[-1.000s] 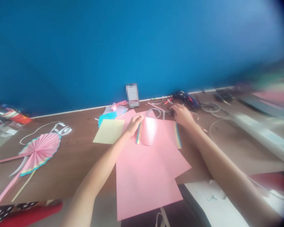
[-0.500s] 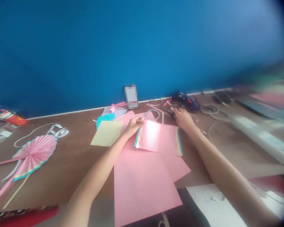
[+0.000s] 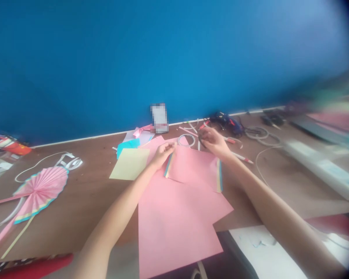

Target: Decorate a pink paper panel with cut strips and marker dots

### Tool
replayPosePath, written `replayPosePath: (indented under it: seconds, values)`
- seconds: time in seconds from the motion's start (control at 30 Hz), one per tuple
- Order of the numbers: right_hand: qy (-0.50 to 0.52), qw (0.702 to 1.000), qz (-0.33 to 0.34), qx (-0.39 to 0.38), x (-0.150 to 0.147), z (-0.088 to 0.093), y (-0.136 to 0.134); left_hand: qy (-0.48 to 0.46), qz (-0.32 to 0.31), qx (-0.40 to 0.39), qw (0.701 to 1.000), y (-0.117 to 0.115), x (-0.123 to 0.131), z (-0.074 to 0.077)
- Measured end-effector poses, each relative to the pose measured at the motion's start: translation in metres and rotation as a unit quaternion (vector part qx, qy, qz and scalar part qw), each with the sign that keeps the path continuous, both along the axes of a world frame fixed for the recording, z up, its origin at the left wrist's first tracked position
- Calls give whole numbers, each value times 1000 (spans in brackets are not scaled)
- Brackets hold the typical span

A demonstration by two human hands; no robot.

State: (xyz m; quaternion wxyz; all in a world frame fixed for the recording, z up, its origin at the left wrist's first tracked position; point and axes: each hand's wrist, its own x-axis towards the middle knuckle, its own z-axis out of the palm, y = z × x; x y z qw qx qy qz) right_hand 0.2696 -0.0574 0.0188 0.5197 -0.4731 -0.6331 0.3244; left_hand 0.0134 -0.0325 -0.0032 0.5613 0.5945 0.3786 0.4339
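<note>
My left hand point(image 3: 163, 152) is closed on the upper left corner of a pink paper sheet point(image 3: 196, 166) with blue and cream strips along its two side edges. Raised a little off the pile, that sheet bends slightly. Larger pink sheets point(image 3: 177, 224) lie under it. Above its upper right corner, my right hand point(image 3: 213, 140) has its fingers curled round a small dark tool point(image 3: 203, 138), whose kind is mostly hidden. A roll of tape or white ring point(image 3: 186, 140) lies between the hands. Just right of my right hand is a pencil point(image 3: 242, 157).
A pleated pink paper fan point(image 3: 43, 188) lies at left. Cream paper point(image 3: 129, 164) and blue paper point(image 3: 128, 146) lie beside the pink pile. A blurred-out phone-like object point(image 3: 159, 118) leans on the blue wall. Cables point(image 3: 257, 133) and a white power strip point(image 3: 320, 166) occupy the right.
My right hand has lifted from the table and moved left towards the sheet, the dark tool in its fingers. The pencil now shows. My left hand keeps the sheet's corner.
</note>
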Motion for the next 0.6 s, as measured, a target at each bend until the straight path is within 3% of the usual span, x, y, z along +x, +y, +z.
replayPosePath:
  seconds: [0.1,0.2,0.4,0.6]
  values:
    - [-26,991,123,-37,-5,0,-5,9,14,11,1000,-1,2,-1]
    - [-64,980,176,-73,-4,3,-10,15,11,11,1000,-3,1,1]
    - [-125,973,179,-78,5,14,-15,21,12,-9,1000,-4,0,6]
    - [-140,973,169,-74,8,14,-13,24,4,-13,1000,-2,1,3]
